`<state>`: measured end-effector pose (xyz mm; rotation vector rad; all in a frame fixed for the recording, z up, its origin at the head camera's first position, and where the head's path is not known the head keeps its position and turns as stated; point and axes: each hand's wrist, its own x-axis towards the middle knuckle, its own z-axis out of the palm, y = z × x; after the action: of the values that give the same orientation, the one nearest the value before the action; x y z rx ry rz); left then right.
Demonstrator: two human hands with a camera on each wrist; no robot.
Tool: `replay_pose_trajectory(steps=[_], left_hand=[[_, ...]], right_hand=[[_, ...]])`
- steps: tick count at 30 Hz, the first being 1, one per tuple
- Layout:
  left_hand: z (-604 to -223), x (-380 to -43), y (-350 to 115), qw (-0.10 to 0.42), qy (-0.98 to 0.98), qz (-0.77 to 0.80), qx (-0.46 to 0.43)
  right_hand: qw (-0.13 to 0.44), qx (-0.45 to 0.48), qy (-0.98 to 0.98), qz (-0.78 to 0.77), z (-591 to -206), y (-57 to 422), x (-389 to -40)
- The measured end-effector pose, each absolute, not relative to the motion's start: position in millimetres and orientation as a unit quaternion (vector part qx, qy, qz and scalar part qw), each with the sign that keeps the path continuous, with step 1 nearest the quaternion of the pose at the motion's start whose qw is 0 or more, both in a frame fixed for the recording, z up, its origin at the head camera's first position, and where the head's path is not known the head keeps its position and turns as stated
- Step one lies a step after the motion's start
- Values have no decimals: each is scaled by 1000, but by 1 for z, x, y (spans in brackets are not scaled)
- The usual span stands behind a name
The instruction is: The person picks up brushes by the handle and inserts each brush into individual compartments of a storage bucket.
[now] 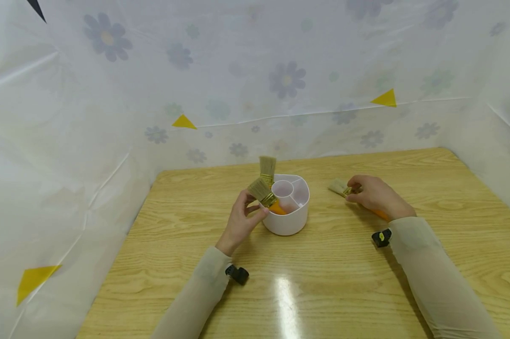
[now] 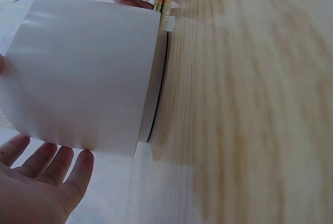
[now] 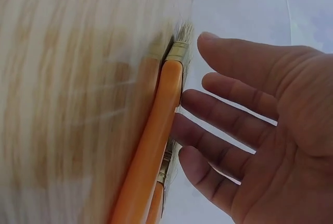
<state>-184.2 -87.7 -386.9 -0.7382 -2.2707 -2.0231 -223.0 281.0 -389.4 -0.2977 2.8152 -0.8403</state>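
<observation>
A white compartmented holder (image 1: 286, 225) stands on the table, with two paintbrushes in its left part, bristles up. The nearer paintbrush (image 1: 261, 190) leans left and shows an orange handle; the farther paintbrush (image 1: 267, 165) is more upright. My left hand (image 1: 242, 216) holds the holder at its left side, thumb at the rim and fingertips on the wall (image 2: 88, 78). To the right, my right hand (image 1: 375, 195) hovers over an orange-handled paintbrush (image 3: 156, 130) lying on the table, fingertips close beside it and thumb apart. Part of a second lying paintbrush (image 3: 157, 195) shows behind it.
The wood-grain table (image 1: 331, 268) carries the holder and brushes. Translucent sheeting with flower prints (image 1: 238, 84) closes off the back and both sides, with yellow tape pieces (image 1: 184, 122) on it. The holder has a round inner cup (image 1: 282, 188) and dividers.
</observation>
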Motion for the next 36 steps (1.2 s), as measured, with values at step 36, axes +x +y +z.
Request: replay_pose_trajectory(steps=[36], left_hand=[[-379,-180,-87,7,-724,-648,-236]], right_hand=[[101,-95,954,-264,-398,277,-228]])
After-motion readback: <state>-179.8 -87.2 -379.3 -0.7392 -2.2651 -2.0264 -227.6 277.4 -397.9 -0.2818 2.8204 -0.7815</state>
